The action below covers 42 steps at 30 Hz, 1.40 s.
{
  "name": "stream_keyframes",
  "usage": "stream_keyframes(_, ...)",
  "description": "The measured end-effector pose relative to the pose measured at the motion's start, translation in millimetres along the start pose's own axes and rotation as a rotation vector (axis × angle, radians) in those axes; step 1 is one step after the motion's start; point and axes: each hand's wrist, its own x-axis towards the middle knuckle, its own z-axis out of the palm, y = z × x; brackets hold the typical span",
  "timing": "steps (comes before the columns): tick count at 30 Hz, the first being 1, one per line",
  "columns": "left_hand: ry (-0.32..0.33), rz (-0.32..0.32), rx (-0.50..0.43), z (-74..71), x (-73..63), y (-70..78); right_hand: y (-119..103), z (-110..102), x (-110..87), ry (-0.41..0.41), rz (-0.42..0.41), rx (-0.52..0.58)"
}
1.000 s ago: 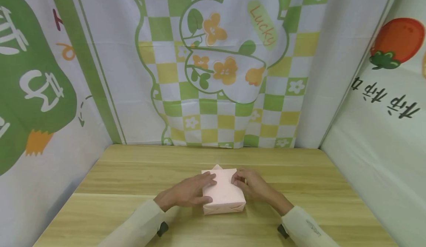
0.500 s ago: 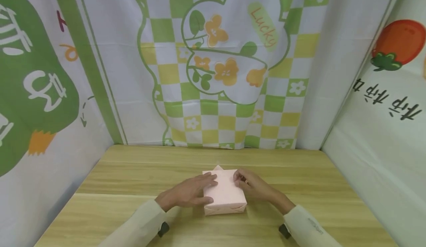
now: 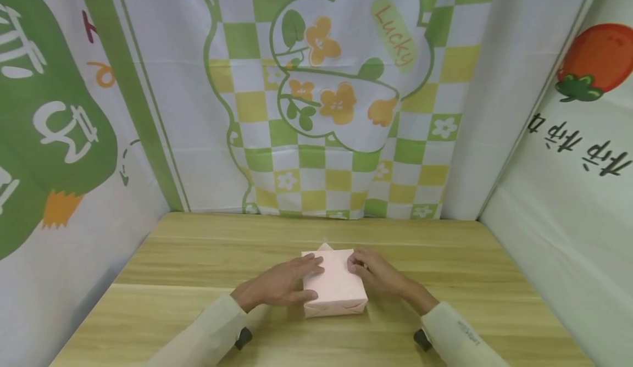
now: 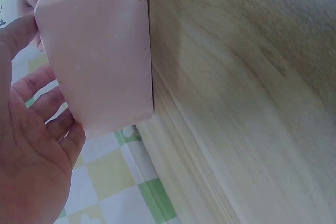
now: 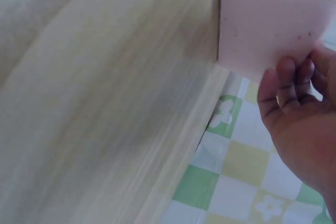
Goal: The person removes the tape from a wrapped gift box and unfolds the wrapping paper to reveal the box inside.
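A box wrapped in pale pink paper (image 3: 336, 287) sits on the wooden table in the head view, with folded creases on its near end. A pointed paper flap (image 3: 325, 246) sticks out behind it. My left hand (image 3: 279, 284) rests on the box's left top edge, fingers spread and fairly straight, thumb near the front corner. At the far right top edge, my right hand (image 3: 378, 273) pinches the edge with curled fingers. The left wrist view shows the box's plain side (image 4: 100, 51) with fingertips along its top edge. In the right wrist view, bent fingers (image 5: 286, 80) touch the opposite side.
The wooden table (image 3: 222, 246) spreads around the box. A green and yellow checked curtain (image 3: 346, 180) hangs behind its far edge. Printed white cloth stands at the left (image 3: 133, 235) and right (image 3: 559, 224).
My right hand has slid slightly along the box's right top edge, its fingers drawn closer together. The left hand and the box stay nearly in place; the view shifts slightly.
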Motion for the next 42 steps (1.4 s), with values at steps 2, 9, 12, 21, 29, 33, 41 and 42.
stream_keyframes(2,-0.002,-0.003,-0.004,-0.6,0.0,0.2,2,-1,-0.3,-0.011,0.009,0.065)
stream_keyframes(9,0.003,-0.005,-0.008,-1.6,-0.5,0.5,1,-5,3.3,0.028,0.062,0.123)
stream_keyframes(12,0.006,0.004,-0.013,-0.4,0.3,0.1,1,-5,2.5,0.006,0.075,0.097)
stream_keyframes(21,0.013,0.018,0.0,-1.5,0.2,1.1,6,-10,-4.2,-0.08,0.06,0.202)
stream_keyframes(29,0.012,0.022,-0.009,-1.4,-0.7,1.1,6,-4,-7.6,-0.018,0.082,0.207)
stream_keyframes(33,0.006,0.021,-0.018,-0.2,-0.9,0.8,5,-2,-8.7,-0.051,0.113,0.228)
stream_keyframes(41,0.022,0.041,0.007,-2.0,-0.6,2.0,8,-6,-9.8,-0.139,0.188,0.379)
stream_keyframes(42,0.023,0.045,0.008,-2.2,-0.6,1.9,8,-7,-10.0,-0.151,0.197,0.409)
